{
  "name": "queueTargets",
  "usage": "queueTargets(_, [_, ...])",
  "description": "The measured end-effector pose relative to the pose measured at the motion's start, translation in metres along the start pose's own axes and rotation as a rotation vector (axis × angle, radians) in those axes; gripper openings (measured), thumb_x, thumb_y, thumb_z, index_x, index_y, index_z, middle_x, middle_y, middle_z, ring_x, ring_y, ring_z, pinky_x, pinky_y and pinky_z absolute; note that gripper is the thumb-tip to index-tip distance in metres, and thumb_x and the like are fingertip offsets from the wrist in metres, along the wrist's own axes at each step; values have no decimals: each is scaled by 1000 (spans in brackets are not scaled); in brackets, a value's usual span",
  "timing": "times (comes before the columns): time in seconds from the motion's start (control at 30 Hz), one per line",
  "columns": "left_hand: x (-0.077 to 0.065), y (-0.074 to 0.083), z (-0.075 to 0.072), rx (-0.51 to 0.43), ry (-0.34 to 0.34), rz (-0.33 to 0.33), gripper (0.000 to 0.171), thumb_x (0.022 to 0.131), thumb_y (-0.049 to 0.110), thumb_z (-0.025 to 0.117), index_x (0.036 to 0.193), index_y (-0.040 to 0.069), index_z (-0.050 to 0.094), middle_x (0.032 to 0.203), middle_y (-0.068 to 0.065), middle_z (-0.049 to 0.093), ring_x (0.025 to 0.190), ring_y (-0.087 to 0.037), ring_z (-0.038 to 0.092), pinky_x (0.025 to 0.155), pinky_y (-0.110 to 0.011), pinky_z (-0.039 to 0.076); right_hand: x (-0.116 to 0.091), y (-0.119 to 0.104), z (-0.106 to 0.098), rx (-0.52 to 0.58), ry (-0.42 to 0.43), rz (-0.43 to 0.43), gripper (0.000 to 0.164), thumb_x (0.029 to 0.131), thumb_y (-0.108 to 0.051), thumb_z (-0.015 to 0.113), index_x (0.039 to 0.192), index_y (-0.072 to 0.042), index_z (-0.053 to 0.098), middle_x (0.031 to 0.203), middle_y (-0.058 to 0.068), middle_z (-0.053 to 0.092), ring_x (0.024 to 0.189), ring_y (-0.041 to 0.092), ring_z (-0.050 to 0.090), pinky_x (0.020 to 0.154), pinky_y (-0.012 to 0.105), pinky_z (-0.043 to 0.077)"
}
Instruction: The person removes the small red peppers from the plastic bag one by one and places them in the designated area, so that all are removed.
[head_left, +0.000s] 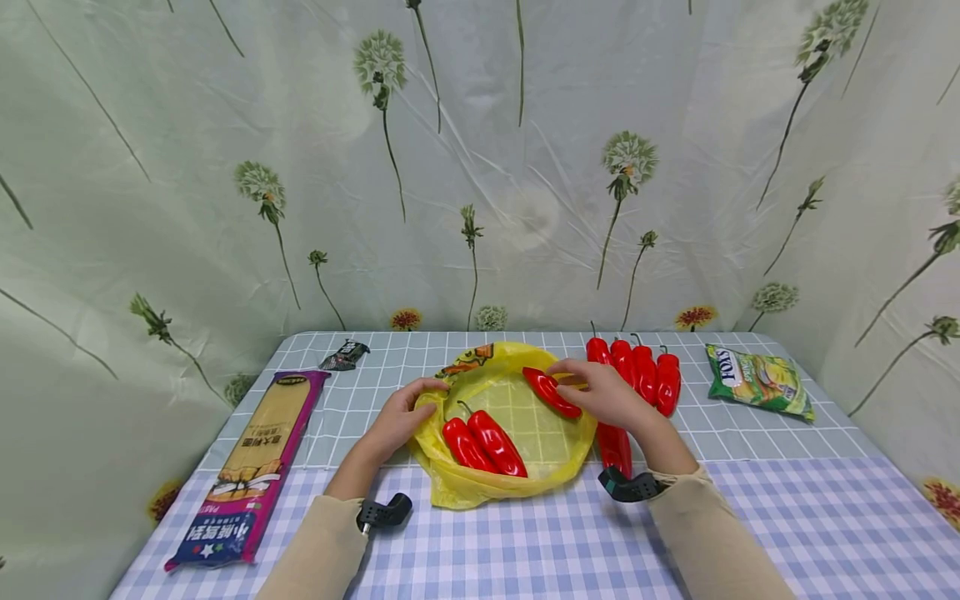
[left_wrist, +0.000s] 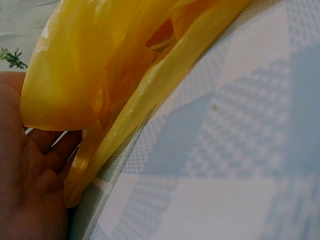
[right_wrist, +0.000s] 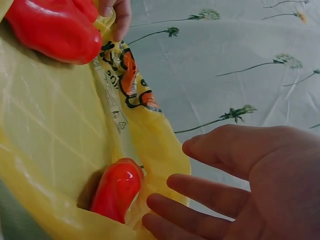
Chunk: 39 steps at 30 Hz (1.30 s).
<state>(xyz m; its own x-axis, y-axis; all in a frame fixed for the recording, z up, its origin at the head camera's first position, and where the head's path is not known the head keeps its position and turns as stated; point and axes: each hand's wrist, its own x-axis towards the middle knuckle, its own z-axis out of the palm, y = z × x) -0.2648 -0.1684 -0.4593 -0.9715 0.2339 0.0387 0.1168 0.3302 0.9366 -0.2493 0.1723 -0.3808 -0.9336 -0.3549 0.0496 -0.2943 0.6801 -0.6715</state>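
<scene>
Three peppers in bag; pasta pack left, snack packet right.

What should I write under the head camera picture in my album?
Three long red peppers in a yellow plastic bag, the left hand at its rim, the right hand by one pepper.

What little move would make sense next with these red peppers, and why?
Probably move the right grip out toward the loose peppers beside the yellow bag. Its fingers look straight and spread, apparently not holding the nearby pepper, which already lies inside the bag, while several others lie outside to the right.
</scene>
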Motion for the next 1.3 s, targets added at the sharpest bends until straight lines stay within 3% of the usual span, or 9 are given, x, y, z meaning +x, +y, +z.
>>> queueTargets(0.4, [1, 0, -1, 14, -1, 6, 36, 96, 5, 53, 130, 14, 62, 148, -11, 52, 135, -31, 48, 109, -43, 48, 2, 5, 7, -61, -62, -17, 43, 94, -22, 66, 136, -16, 61, 138, 13, 61, 127, 39, 57, 96, 50, 56])
queueTargets(0.77, [0, 0, -1, 6, -5, 10, 36, 96, 4, 53, 130, 13, 62, 147, -11, 53, 134, -30, 49, 107, -41, 50, 1, 4, 11, -60, -103, 16, 44, 94, -21, 66, 137, -15, 60, 135, 13, 63, 119, 32, 60, 94, 46, 58])
queueTargets(1.3, [-1, 1, -1, -8, -14, 19, 36, 95, 4, 53, 130, 13, 62, 147, -11, 53, 134, -29, 48, 107, -41, 49, 3, 4, 14, -120, -118, -55, 31, 89, -14, 72, 120, -16, 69, 128, 8, 64, 120, 30, 57, 97, 46, 56])
